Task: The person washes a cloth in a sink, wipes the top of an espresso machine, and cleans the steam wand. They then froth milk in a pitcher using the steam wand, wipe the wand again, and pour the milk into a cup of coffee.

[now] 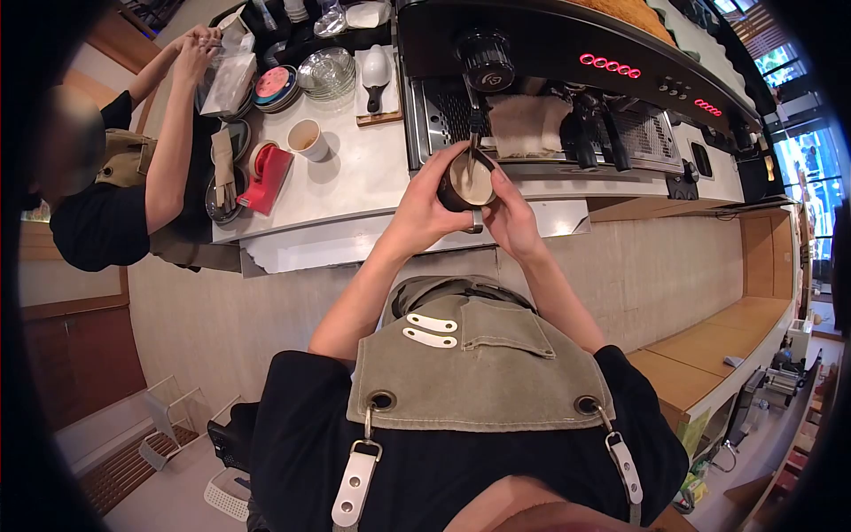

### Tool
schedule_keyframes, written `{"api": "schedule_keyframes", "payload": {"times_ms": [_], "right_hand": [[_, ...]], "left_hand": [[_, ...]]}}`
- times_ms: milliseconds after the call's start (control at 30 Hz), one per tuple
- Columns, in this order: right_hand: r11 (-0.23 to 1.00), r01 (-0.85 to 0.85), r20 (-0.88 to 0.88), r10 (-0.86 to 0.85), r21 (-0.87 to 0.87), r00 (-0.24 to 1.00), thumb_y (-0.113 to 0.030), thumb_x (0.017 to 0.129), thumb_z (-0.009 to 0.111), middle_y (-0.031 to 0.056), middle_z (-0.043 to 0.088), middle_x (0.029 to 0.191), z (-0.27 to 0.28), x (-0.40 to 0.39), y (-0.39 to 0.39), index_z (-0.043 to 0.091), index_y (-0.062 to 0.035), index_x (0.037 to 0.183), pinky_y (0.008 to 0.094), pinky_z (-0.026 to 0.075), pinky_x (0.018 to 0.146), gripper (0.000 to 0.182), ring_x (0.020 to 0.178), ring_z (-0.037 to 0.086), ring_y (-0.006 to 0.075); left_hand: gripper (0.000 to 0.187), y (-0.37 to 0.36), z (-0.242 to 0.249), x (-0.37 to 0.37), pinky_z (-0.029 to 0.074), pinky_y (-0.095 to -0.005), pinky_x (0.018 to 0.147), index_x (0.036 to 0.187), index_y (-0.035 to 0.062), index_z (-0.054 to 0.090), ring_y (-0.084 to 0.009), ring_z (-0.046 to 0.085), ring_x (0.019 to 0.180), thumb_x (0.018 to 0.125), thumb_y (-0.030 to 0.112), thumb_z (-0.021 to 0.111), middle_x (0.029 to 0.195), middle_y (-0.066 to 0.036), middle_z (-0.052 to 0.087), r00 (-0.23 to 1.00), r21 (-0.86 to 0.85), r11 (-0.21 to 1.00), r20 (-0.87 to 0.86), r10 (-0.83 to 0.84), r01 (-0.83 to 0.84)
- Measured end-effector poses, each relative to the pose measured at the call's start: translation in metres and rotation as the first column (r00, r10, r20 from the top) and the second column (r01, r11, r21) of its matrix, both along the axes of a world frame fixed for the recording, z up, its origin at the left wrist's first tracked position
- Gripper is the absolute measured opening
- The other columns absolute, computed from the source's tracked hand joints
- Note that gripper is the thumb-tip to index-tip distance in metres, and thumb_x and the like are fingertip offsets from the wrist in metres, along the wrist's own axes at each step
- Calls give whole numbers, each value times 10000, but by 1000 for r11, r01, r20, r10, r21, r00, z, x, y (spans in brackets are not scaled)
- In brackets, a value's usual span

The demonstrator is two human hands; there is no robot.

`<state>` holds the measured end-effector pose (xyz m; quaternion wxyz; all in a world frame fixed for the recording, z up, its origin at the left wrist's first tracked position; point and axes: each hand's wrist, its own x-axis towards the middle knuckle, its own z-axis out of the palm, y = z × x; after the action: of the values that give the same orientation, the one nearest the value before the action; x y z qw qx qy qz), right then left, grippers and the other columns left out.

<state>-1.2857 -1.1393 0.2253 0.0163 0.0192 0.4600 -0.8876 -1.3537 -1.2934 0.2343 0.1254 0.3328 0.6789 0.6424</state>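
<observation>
Between my two hands is a dark milk pitcher (454,197) with pale, milky liquid (477,184) inside. My left hand (422,209) wraps round its left side, and my right hand (516,222) closes on its right side. The metal handle (477,220) points towards me. From the espresso machine (541,53), a steam wand (476,133) reaches down into the pitcher, its tip hidden in the liquid. The hands are just in front of the machine's drip tray, where a folded beige cloth (528,124) lies.
Two portafilters (592,133) hang to the right. On the counter (355,182) at left are a paper cup (307,139), a red tape dispenser (269,180), stacked glass saucers (326,73) and a scoop (374,78). A co-worker (124,191) handles things at far left.
</observation>
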Motion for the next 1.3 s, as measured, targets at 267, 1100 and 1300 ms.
{"api": "schedule_keyframes", "payload": {"times_ms": [267, 1100, 1300], "right_hand": [[1000, 12, 8, -12, -4, 1000, -360, 1046, 408, -24, 559, 1269, -2, 0, -2, 338, -82, 1508, 206, 415, 692, 544, 983, 525, 36], [1000, 15, -13, -15, 19, 1000, -381, 1035, 404, -36, 552, 1279, -7, -2, -2, 329, -88, 1515, 193, 388, 675, 567, 986, 506, 33], [1000, 14, -12, -14, -1, 1000, -361, 1042, 398, -29, 557, 1271, -6, -1, -2, 331, -79, 1510, 196, 401, 686, 550, 983, 513, 33]], "left_hand": [[879, -2, 2, 0, 414, -311, 1044, 1445, 16, 398, -197, 541, 1195, 620, -49, 693, 1300, -110, 548, 1000, -12, 1000, 2, -2, 2], [880, -2, 5, 0, 407, -324, 1056, 1447, 19, 396, -210, 535, 1213, 620, -50, 688, 1320, -116, 535, 1000, -26, 1000, -21, 5, -5], [868, -2, 4, 0, 411, -323, 1051, 1447, 17, 396, -202, 543, 1199, 638, -39, 706, 1298, -111, 552, 1000, -36, 999, -9, 4, -4]]}}
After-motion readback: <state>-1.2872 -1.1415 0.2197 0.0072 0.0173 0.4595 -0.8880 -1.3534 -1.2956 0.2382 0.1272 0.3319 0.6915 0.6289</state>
